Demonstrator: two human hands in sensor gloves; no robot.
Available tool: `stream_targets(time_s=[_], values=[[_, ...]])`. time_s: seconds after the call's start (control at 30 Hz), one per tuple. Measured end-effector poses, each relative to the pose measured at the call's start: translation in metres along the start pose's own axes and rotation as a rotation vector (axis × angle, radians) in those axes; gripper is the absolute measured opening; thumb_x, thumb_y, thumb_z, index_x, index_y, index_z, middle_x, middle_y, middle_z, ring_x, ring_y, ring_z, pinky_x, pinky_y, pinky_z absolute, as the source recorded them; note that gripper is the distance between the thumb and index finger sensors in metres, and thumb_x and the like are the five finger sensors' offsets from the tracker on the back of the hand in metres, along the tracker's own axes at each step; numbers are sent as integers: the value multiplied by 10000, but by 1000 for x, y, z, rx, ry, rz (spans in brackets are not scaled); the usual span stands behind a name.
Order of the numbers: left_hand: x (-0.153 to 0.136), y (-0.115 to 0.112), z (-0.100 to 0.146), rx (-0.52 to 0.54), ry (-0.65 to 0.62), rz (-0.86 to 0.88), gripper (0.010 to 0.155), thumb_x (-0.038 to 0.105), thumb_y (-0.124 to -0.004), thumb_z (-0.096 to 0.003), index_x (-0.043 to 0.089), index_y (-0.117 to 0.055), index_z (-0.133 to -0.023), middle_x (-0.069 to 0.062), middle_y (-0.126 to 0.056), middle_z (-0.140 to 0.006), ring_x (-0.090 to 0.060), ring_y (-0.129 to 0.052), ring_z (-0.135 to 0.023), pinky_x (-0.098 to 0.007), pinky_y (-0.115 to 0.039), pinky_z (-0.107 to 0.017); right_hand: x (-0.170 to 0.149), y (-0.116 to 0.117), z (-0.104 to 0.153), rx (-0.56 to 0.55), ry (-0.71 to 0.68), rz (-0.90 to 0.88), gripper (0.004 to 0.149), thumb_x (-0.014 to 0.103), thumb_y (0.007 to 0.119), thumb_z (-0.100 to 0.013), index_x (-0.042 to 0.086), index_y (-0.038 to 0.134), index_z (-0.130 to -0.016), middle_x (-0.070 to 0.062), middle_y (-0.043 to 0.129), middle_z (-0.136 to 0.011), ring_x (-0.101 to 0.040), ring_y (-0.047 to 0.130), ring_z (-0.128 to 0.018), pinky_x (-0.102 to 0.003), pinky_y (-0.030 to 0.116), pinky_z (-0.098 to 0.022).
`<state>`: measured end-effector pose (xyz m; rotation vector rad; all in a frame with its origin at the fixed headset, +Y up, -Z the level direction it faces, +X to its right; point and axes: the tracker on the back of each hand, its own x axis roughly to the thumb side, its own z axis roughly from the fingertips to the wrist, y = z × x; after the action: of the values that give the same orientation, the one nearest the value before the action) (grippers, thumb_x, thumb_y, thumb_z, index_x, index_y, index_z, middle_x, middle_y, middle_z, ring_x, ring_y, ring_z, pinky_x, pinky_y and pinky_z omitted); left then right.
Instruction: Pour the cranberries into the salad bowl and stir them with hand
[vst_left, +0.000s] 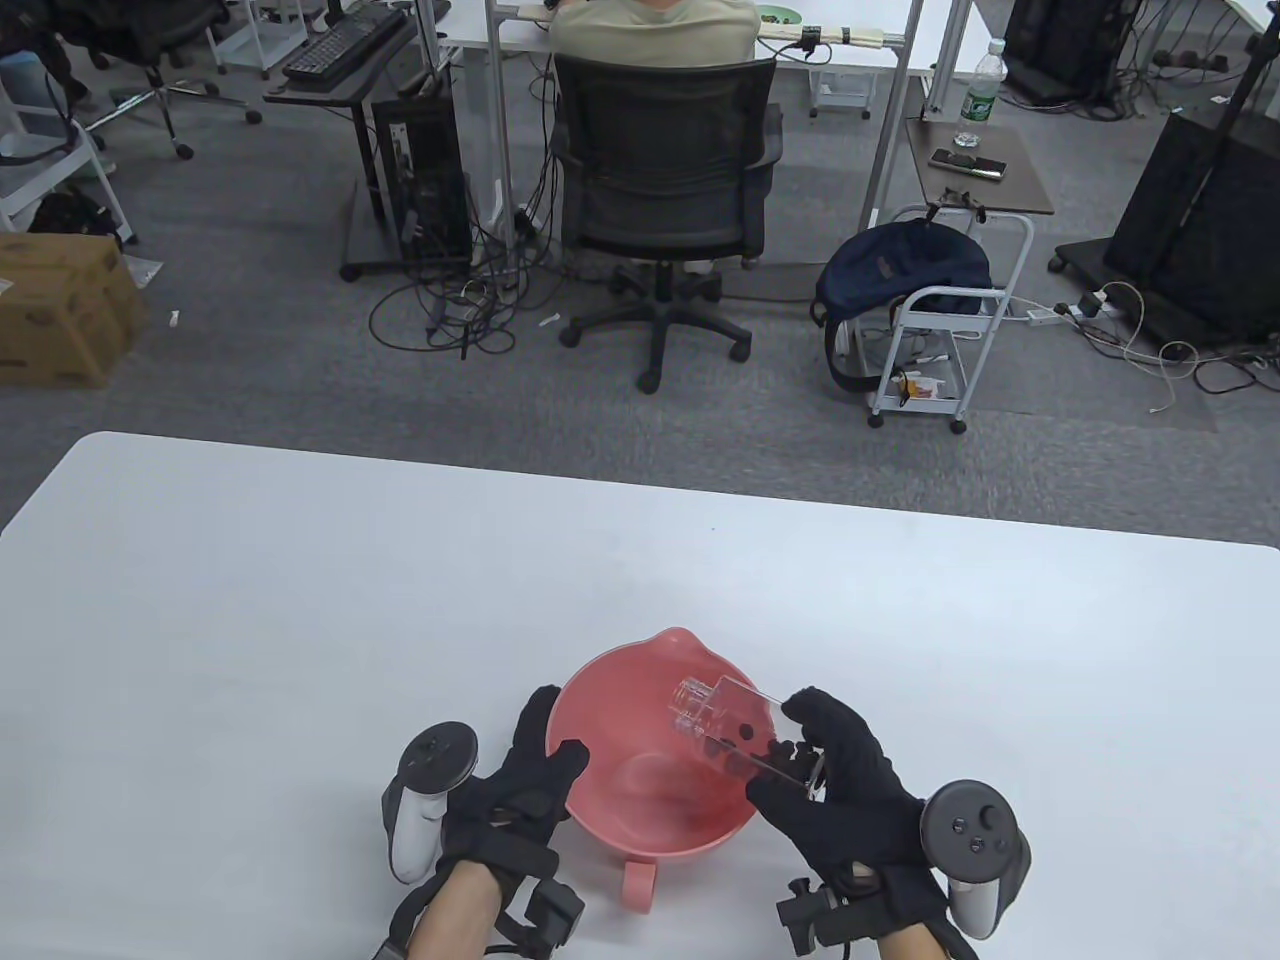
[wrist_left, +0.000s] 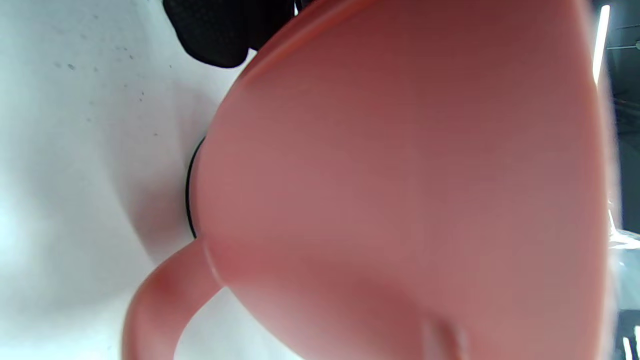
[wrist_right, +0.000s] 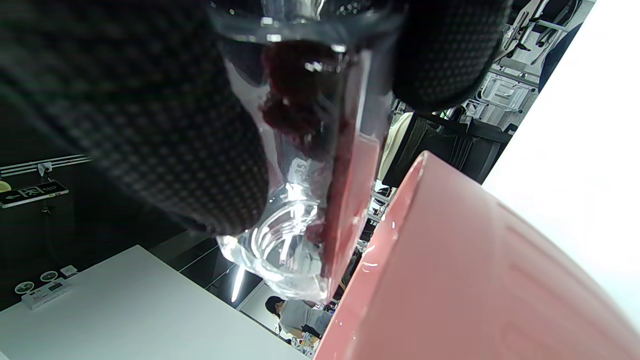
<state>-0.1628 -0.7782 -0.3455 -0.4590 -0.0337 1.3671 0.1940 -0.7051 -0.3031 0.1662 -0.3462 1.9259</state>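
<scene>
Nearest the table camera, at the bottom edge, two gloved hands flank a pink bowl (vst_left: 655, 760) that stands on the white table (vst_left: 300, 620). Going by the bowl's place between them, the pouring step is in hand and the stirring has not begun. Inside, the bowl shows only its bare pink bottom; no cranberries can be made out lying in it yet. Its loop handle (vst_left: 638, 882) points toward the person and its spout away. On the bowl's left rim the left hand (vst_left: 520, 790) rests with fingers fairly straight along the outer wall, steadying it rather than clasping it. Over the right rim, the right hand (vst_left: 840, 790) has its fingers and thumb curled round a clear plastic jar (vst_left: 735, 735), which lies tilted with its open mouth over the bowl's inside. Dark red cranberries (vst_left: 745, 752) sit in the jar's lower half, bunched near the fingers and short of the mouth; the right wrist view shows them clinging against the clear wall (wrist_right: 300, 110). My judgement is that the next move calls for a steeper tip or a light shake, keeping the mouth inside the rim, while the left hand braces the bowl.
</scene>
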Motion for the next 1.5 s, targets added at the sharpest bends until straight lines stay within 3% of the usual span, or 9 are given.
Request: stream_targets(time_s=[0.73, 1.03, 1.1, 1.2, 1.3, 1.37, 1.4, 1.47, 1.5], values=[[3, -6, 1, 21, -12, 33, 679, 575, -545, -643, 381, -137, -1150, -92, -315, -1261, -417, -449, -1126, -533, -578, -793, 16, 8, 6, -33, -20, 26, 789, 571, 1045, -310, 448, 641, -977, -20, 778, -1035, -319, 775, -853, -403, 854, -512], [6, -7, 0, 29, -14, 41, 641, 459, -540, -645, 377, -156, -1151, -88, -312, -1263, -419, -430, -1132, -560, -554, -794, 14, 12, 6, -39, -2, 21, 748, 525, 1066, -314, 444, 691, -956, -24, 774, -1044, -338, 753, -863, -439, 826, -529], [7, -7, 0, 30, -13, 41, 639, 437, -536, -645, 372, -152, -1151, -88, -306, -1263, -422, -425, -1134, -564, -548, -795, 16, 9, 7, -80, -3, 128, 739, 543, 1058, -306, 466, 693, -945, -1, 779, -1040, -320, 762, -861, -424, 838, -530], [7, -8, 0, 42, -11, 49, 641, 411, -538, -640, 375, -150, -1149, -92, -311, -1262, -425, -423, -1134, -564, -544, -796, 14, 10, 6, -13, 5, -15, 736, 533, 1063, -316, 452, 701, -951, -18, 779, -1043, -335, 755, -862, -444, 823, -537], [7, -8, -1, 40, -10, 50, 641, 398, -539, -639, 376, -149, -1149, -93, -306, -1263, -428, -421, -1133, -566, -540, -797, 14, 9, 6, -64, 21, 89, 723, 540, 1063, -300, 474, 716, -931, 3, 791, -1035, -318, 764, -859, -435, 831, -541], [7, -8, 0, 43, -10, 49, 642, 397, -540, -639, 377, -149, -1149, -95, -307, -1262, -424, -423, -1134, -565, -542, -797, 11, 12, 6, 24, 23, -24, 721, 544, 1060, -318, 467, 708, -943, -5, 782, -1043, -321, 757, -863, -443, 817, -553], [7, -8, 0, 44, -10, 48, 643, 397, -541, -638, 376, -152, -1149, -94, -310, -1262, -427, -424, -1133, -566, -543, -795, 12, 13, 7, -21, 30, -43, 714, 509, 1073, -321, 448, 724, -941, -24, 770, -1049, -340, 736, -869, -469, 796, -559], [8, -8, -1, 43, -9, 46, 645, 396, -543, -638, 377, -151, -1149, -96, -308, -1262, -427, -425, -1134, -564, -544, -796, 16, 11, 7, -123, 16, 92, 709, 511, 1076, -299, 460, 738, -920, -6, 785, -1034, -327, 748, -859, -458, 808, -552], [8, -8, -1, 43, -8, 45, 645, 395, -544, -638, 377, -151, -1149, -99, -309, -1262, -427, -426, -1133, -563, -545, -796, 15, 10, 6, -30, 17, 115, 708, 542, 1066, -294, 484, 731, -916, 21, 795, -1032, -299, 764, -861, -433, 824, -552]])
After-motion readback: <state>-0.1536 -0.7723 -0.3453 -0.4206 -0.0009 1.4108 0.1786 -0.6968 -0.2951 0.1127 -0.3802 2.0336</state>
